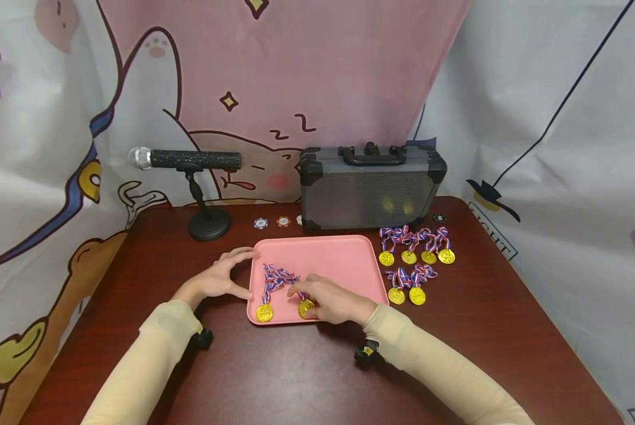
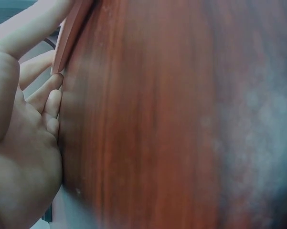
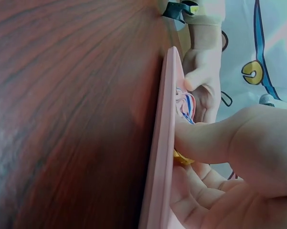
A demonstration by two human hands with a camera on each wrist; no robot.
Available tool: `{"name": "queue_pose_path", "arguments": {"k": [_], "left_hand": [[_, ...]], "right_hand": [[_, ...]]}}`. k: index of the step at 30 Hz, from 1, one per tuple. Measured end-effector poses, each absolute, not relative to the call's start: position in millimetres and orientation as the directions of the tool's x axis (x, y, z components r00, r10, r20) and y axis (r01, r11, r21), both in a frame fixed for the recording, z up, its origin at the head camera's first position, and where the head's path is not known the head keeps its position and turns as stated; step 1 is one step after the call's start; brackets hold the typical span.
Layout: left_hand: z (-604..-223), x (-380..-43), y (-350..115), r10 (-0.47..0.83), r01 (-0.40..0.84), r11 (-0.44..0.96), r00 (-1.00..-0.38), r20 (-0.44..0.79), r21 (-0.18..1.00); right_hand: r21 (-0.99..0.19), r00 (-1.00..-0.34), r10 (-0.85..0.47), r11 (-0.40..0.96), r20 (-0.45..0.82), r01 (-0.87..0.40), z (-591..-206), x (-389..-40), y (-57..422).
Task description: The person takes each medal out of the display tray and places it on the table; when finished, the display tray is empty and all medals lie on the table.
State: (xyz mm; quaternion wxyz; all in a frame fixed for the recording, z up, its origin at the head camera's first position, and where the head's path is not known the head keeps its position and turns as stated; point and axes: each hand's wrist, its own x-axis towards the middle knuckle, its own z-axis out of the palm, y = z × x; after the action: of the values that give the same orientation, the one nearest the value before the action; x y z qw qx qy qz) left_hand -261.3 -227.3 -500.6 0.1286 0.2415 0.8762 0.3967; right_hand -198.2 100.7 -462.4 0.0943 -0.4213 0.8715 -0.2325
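A pink tray point(image 1: 338, 257) lies on the table, and two gold medals with red, white and blue ribbons are inside it. One medal point(image 1: 264, 313) rests in the front left corner. Beside it, the second medal point(image 1: 305, 308) is between the thumb and fingers of my right hand point(image 1: 335, 300), its ribbon trailing back to the left. In the right wrist view, only a gold edge point(image 3: 182, 159) shows past the thumb. My left hand point(image 1: 216, 278) is spread at the tray's left side, thumb and fingertips at the rim.
Several more medals point(image 1: 417, 296) lie in two rows right of the tray. Behind stand a silver-grey case point(image 1: 370, 195) with black corners and a microphone point(image 1: 195, 159) on a round-based stand point(image 1: 209, 223). Poker chips point(image 1: 261, 223) lie near the back edge.
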Motion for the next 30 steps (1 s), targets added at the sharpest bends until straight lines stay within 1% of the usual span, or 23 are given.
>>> {"name": "queue_pose_path", "arguments": {"k": [4,8,10,14,18,21,24,30], "left_hand": [[-501.9,-261.6,-227.5,0.523,0.310,0.569,-0.851,-0.044,0.762],[-502.7,-261.4,-227.8,0.525,0.313,0.567,-0.850,-0.042,0.762],[-502.4,-261.4,-227.9,0.528,0.320,0.566,-0.848,-0.035,0.760],[-502.3,-262.4,-228.1,0.528,0.322,0.566,-0.849,-0.033,0.759],[-502.6,-262.6,-228.3,0.527,0.321,0.566,-0.849,-0.034,0.759],[-502.3,-262.2,-228.5,0.529,0.322,0.564,-0.848,-0.033,0.761],[-501.4,-261.5,-228.1,0.528,0.316,0.567,-0.848,-0.041,0.761],[-498.8,-260.7,-227.0,0.527,0.317,0.567,-0.849,-0.040,0.760]], "right_hand": [[-0.496,-0.626,-0.780,0.535,0.022,-0.684,-462.0,-198.8,110.8],[-0.580,-0.640,-0.768,0.520,0.003,-0.627,-459.1,-200.3,124.8],[-0.639,-0.661,-0.750,0.509,0.000,-0.577,-454.9,-201.0,133.3],[-0.677,-0.697,-0.714,0.482,0.065,-0.556,-443.2,-203.5,154.1],[-0.660,-0.730,-0.665,0.479,0.157,-0.579,-429.1,-207.7,180.9],[-0.641,-0.770,-0.606,0.513,0.200,-0.570,-415.4,-209.7,206.0],[-0.616,-0.813,-0.539,0.570,0.220,-0.544,-401.9,-211.2,234.6],[-0.581,-0.888,-0.409,0.678,0.210,-0.450,-383.7,-209.8,290.9]]}}
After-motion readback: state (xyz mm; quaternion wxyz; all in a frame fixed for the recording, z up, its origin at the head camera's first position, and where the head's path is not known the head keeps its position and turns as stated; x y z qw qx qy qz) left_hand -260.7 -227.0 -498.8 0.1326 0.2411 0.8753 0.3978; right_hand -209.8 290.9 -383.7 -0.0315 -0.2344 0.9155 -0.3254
